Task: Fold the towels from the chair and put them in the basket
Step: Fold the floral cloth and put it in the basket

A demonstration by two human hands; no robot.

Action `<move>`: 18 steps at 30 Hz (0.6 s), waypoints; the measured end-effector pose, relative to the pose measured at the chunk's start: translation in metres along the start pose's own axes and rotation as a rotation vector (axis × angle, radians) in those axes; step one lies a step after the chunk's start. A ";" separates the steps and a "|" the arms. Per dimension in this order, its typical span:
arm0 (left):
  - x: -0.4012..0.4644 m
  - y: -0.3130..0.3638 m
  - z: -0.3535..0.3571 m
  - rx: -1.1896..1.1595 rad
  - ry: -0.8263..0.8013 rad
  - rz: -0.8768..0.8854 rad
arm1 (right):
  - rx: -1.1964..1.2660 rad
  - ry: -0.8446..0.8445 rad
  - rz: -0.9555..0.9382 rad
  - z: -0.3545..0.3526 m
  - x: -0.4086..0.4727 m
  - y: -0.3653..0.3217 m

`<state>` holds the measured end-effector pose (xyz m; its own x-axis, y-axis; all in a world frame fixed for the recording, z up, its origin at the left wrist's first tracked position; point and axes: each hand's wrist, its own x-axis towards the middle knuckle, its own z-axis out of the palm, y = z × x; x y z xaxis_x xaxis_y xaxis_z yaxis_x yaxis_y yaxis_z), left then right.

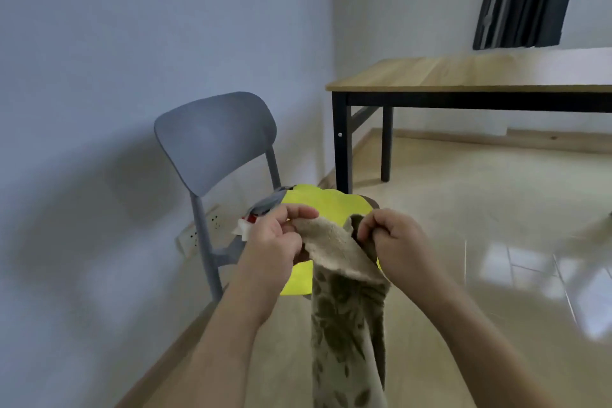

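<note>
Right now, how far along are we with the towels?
No basket or folded towel is in view, so nothing shows as done. In hand: the left hand and right hand pinch the top edge of a patterned beige towel hanging unfolded. Left: the yellow towel and more cloth still lie on the grey chair.

Towels [326, 209] lie on the chair [215, 142], table [463, 76] right behind.

A beige towel with a brown leaf pattern [347, 318] hangs lengthwise from its upper edge, plain backing turned over at the top. Behind it, a bright yellow towel [326, 205] lies spread over the seat of a grey chair [215, 139], with what may be more cloths, grey and white-red, bunched beside it.
</note>
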<state>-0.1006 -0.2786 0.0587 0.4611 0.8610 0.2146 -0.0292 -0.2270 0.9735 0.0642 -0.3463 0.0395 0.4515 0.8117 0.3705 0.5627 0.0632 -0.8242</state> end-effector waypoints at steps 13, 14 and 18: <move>-0.005 -0.068 0.000 0.630 0.142 0.213 | -0.076 -0.315 -0.064 0.026 -0.035 0.037; -0.005 -0.068 -0.001 0.630 0.157 0.220 | -0.121 -0.328 -0.101 0.026 -0.037 0.039; -0.009 -0.066 -0.007 0.604 0.172 0.230 | -0.249 -0.366 -0.139 0.030 -0.038 0.048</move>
<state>-0.1091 -0.2678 -0.0066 0.3530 0.8091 0.4699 0.4148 -0.5855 0.6966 0.0531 -0.3564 -0.0270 0.1111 0.9596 0.2583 0.7700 0.0812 -0.6328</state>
